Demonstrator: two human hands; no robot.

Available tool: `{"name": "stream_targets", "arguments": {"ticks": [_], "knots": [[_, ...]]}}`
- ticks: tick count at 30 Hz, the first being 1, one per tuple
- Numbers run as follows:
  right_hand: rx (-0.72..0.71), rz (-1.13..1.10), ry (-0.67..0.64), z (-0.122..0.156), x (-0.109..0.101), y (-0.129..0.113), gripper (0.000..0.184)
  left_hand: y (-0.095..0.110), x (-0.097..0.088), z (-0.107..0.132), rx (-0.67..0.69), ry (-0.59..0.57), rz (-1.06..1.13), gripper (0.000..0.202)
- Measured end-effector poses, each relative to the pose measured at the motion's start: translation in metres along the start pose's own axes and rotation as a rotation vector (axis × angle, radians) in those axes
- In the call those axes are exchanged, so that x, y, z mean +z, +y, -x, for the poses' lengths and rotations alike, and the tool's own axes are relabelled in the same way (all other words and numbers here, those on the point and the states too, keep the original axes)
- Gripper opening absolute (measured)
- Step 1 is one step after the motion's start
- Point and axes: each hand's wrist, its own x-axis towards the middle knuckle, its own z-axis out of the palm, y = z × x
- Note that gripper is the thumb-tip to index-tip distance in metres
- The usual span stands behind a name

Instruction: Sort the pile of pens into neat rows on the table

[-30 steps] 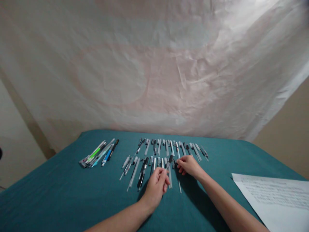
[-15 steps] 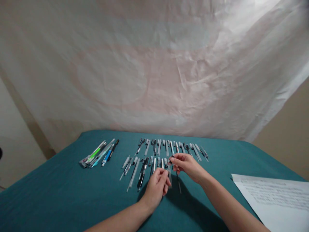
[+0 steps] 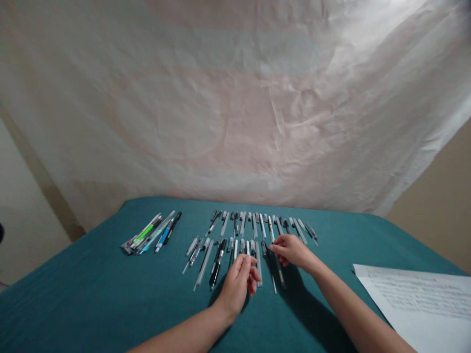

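Note:
My right hand [image 3: 290,251] has its thumb and fingertips pinched at the upper end of a clear pen barrel [image 3: 280,274], which lies on the cloth below the fingers. Left of it, a dark-topped pen cap [image 3: 264,249] and a thin refill [image 3: 273,282] rest on the table. My left hand [image 3: 241,282] hovers low over the near row of pens, fingers loosely curled and a little apart, with nothing visible in them. Close to its fingertips lies another clear barrel [image 3: 259,272]. A black pen [image 3: 218,267] with a silver band sits further left.
A farther row of pens and caps [image 3: 255,226] runs across the teal tablecloth [image 3: 91,299]. At the left is a pile of pens, including a green one [image 3: 143,235] and a blue one [image 3: 164,237]. A written paper sheet [image 3: 423,299] lies at the right.
My hands have moved apart. The dark-topped cap is out of my right hand and on the cloth; that hand has shifted right and down, to a clear barrel. My left hand has barely moved.

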Motion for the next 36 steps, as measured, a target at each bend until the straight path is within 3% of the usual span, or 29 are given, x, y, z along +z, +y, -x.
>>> {"name": "stream_targets", "arguments": {"ticks": [8, 23, 30, 33, 36], "knots": [[-0.026, 0.148, 0.048, 0.002, 0.011, 0.001, 0.016, -0.001, 0.0, 0.0, 0.008, -0.005, 0.006, 0.038], [0.05, 0.188, -0.025, 0.006, 0.012, -0.002, 0.004, -0.003, -0.001, 0.001, 0.009, -0.002, 0.033, 0.036], [0.102, 0.242, -0.112, 0.007, 0.01, 0.002, 0.007, 0.024, -0.011, -0.008, 0.149, 0.078, 0.022, 0.036], [0.103, 0.299, -0.166, 0.009, 0.005, 0.001, 0.015, 0.043, -0.033, -0.025, 0.226, 0.151, -0.242, 0.036], [0.101, 0.359, -0.203, 0.011, 0.0, 0.0, 0.022, 0.06, -0.072, -0.045, 0.216, 0.271, -1.002, 0.034]]}}
